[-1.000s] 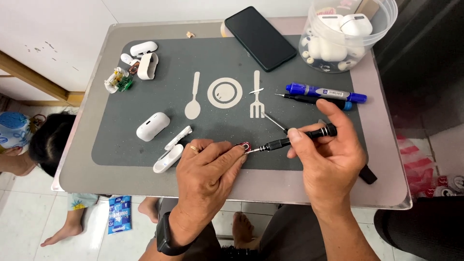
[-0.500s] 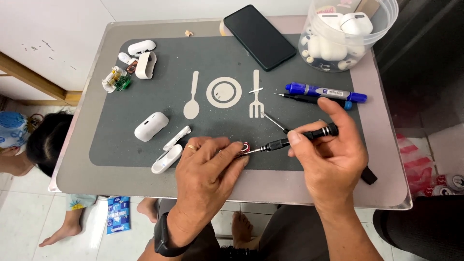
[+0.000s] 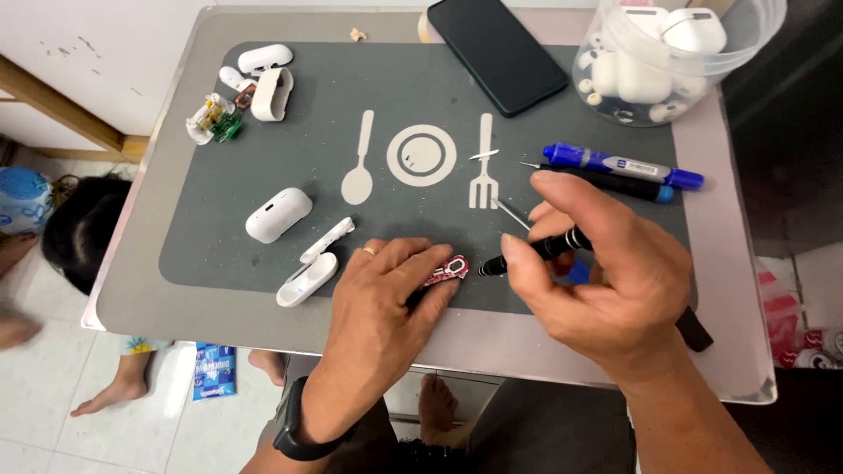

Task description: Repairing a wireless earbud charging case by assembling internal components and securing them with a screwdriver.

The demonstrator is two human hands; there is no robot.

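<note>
The left hand [image 3: 386, 303] is pinching a small red circuit board [image 3: 448, 269] flat on the grey mat [image 3: 351, 132]; the right hand [image 3: 606, 281] is gripping a black precision screwdriver [image 3: 536, 252], tip best kept square and lightly pressed.

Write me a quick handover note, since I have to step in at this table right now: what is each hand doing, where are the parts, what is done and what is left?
Left hand: pins a small red circuit board to the grey mat.
Right hand: grips a black screwdriver, tip at the board.
Nearby: opened white case halves left of the left hand, a closed white case beyond them, two pens and a tub of white cases behind.
Done: case opened, board out.
Left: work on the board; case not reassembled.
</note>
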